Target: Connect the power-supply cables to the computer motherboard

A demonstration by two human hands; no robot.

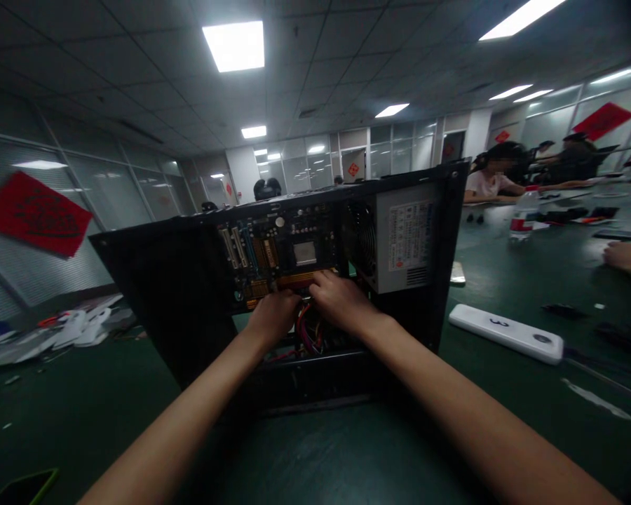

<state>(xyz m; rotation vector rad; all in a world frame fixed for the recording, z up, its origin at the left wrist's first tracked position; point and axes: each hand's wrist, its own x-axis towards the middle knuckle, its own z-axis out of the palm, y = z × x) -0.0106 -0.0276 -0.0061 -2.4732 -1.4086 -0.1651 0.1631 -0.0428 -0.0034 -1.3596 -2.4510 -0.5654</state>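
An open black computer case (163, 301) stands in front of me on the green table. Inside it are a motherboard (315, 224) with a bare square processor (305, 253), and a grey power supply (407, 245) at the upper right. My left hand (274, 315) is curled at the board's lower edge, its fingertips hidden. Beside it, my right hand (341, 298) has bent fingers pressed at the yellow and red memory slots (297, 279). Whatever either hand grips is too dark and covered to make out. Bundled coloured cables (309, 330) hang just below and between both hands.
To the right lie a white oblong device (505, 333) marked 3, with a cable, and a plastic bottle (524, 214). Another person's hand (628, 259) rests at the right edge. Papers and bags (84, 326) lie left; a green-edged phone (24, 487) is at lower left.
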